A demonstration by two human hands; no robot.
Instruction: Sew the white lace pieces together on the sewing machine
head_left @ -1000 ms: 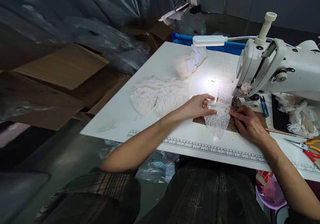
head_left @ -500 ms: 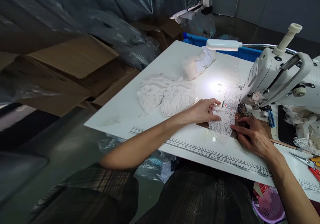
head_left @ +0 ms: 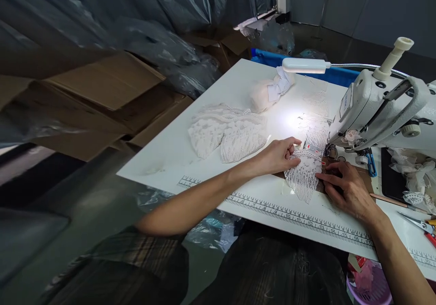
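Note:
A white lace piece [head_left: 304,177] lies at the sewing machine [head_left: 381,109], left of the needle area, its pointed end toward the table's front. My left hand [head_left: 277,156] holds the lace's left edge between thumb and curled fingers, the index finger stretched out above. My right hand [head_left: 350,187] rests on the brown plate [head_left: 365,177] with fingers spread, one fingertip touching the lace's right edge. A grey strip with red marks [head_left: 310,147] sits just behind the lace. More lace [head_left: 316,134] extends behind it, under the lamp's light.
Scalloped lace pieces [head_left: 226,132] and a pale fabric bundle [head_left: 269,93] lie on the white table [head_left: 163,157]. A lamp [head_left: 304,65] hangs above. Scissors [head_left: 417,222], a blue-handled tool [head_left: 372,163] and lace scraps [head_left: 415,173] are at right. Cardboard boxes [head_left: 105,80] stand left.
The view has shifted slightly, so everything sits a little lower in the picture. Both hands keep nearly the same places on the lace.

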